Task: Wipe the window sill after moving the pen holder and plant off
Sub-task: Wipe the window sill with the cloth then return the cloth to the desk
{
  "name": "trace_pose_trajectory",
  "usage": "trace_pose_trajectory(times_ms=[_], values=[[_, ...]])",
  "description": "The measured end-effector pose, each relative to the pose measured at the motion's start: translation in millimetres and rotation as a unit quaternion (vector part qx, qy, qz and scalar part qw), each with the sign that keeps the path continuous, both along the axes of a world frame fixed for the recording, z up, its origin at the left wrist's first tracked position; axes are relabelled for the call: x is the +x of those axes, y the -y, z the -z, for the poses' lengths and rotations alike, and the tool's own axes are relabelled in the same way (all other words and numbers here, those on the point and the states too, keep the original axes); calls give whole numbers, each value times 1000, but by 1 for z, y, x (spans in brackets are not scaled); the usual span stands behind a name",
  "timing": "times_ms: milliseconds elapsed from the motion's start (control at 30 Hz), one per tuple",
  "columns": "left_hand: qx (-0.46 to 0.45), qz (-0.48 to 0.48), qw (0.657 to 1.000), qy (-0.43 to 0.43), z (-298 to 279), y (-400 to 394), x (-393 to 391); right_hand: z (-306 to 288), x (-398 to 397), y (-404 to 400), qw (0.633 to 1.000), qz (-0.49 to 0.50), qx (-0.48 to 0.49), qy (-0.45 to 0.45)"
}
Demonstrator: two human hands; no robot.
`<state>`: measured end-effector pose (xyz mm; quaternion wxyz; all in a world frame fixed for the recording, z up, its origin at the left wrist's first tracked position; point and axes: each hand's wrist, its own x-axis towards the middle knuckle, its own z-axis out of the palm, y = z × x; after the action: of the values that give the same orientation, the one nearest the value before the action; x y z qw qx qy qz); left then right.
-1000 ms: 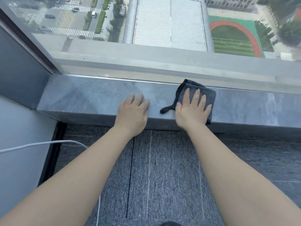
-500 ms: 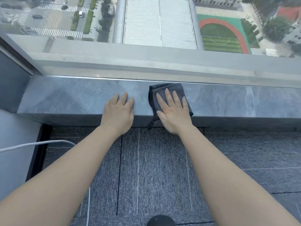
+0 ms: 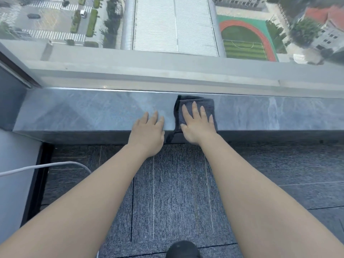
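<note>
A grey marbled window sill (image 3: pixel 83 110) runs across the view below the glass. On it lies a dark grey cloth (image 3: pixel 208 105), folded, with a loop hanging over the front edge. My right hand (image 3: pixel 197 125) presses flat on the cloth, fingers spread. My left hand (image 3: pixel 149 131) rests flat on the bare sill just left of the cloth, palm down, holding nothing. No pen holder or plant is in view.
The window pane (image 3: pixel 167 34) rises right behind the sill. A dark wall panel (image 3: pixel 11 101) closes the sill's left end. Grey carpet tiles (image 3: pixel 171 192) cover the floor below, with a white cable (image 3: pixel 46 165) at the left and a dark shoe tip (image 3: pixel 183 248) at the bottom.
My right hand slid the cloth leftward along the sill, then pushed it back toward the glass. My left hand stayed flat on the sill beside it.
</note>
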<state>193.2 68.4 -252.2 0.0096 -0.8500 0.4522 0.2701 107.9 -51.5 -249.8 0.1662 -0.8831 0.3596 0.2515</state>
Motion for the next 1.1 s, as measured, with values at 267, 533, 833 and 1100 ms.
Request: trace_pose_trajectory(times_ms=[267, 533, 833, 1100], values=[[11, 2, 1000, -4, -4, -10, -6, -4, -12, 3, 999, -29, 34, -7], [-68, -81, 993, 45, 7, 46, -55, 13, -50, 65, 997, -52, -28, 54], [-53, -92, 992, 73, 8, 108, -124, 14, -155, 140, 995, -50, -51, 63], [-71, -142, 985, 66, 1, 151, -168, 15, -178, 203, 996, 26, -65, 55]])
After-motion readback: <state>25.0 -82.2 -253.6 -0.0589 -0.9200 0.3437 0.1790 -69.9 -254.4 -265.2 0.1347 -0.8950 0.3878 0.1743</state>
